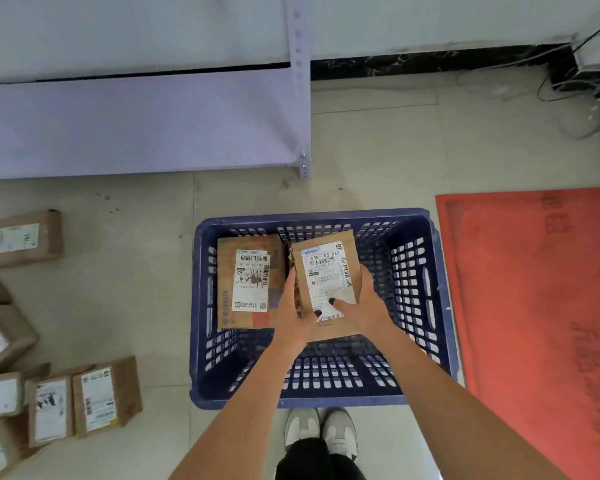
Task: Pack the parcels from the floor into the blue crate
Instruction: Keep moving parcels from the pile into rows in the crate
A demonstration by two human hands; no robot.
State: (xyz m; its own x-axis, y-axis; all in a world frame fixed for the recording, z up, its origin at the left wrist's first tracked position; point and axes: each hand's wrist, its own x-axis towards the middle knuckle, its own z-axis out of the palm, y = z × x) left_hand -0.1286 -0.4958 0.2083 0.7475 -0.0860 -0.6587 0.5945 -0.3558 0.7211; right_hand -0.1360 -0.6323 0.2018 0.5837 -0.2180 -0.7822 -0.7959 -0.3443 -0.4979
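Both hands clasp 1 brown parcel (pixel 328 282) inside the blue crate (pixel 440 306): the left hand (pixel 293 315) curls round its left edge, the right hand (pixel 364 306) round its right edge, thumbs on its label. Just beside it, left, a second parcel (pixel 248 282) lies flat in the crate. More parcels (pixel 106 396) lie on the floor (pixel 378 143), well apart, left of the crate.

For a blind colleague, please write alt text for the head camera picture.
Both hands, left hand and right hand, hold a labelled brown parcel over the blue crate, beside one parcel already inside. More parcels lie on the floor at left.
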